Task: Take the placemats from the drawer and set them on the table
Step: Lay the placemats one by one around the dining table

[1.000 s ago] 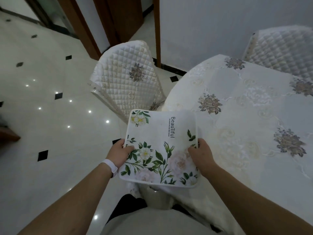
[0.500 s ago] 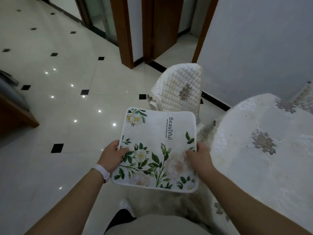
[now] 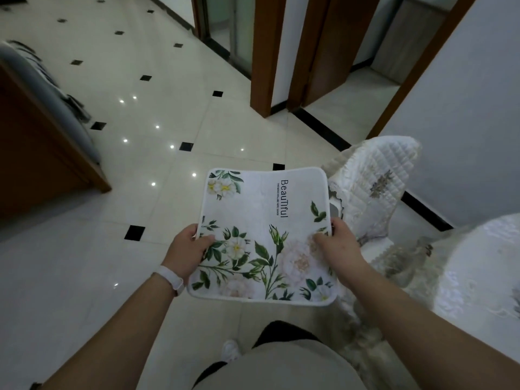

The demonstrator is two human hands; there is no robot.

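Hands grip one white, flower-printed cloth placemat [image 3: 264,237] at frame centre, left hand [image 3: 189,249] and right hand [image 3: 334,243] pinching opposite edges; black lettering reads "Beautiful".

Mostly hidden under placemat [image 3: 264,237]: fingers of left hand [image 3: 187,249] and right hand [image 3: 337,243]. Single or stacked: cannot tell. Unreadable: small print [image 3: 277,199] beside "Beautiful". Blurred, cut off at right edge: counter [image 3: 478,263]. Blurred, cut off left: grey seat [image 3: 42,88].
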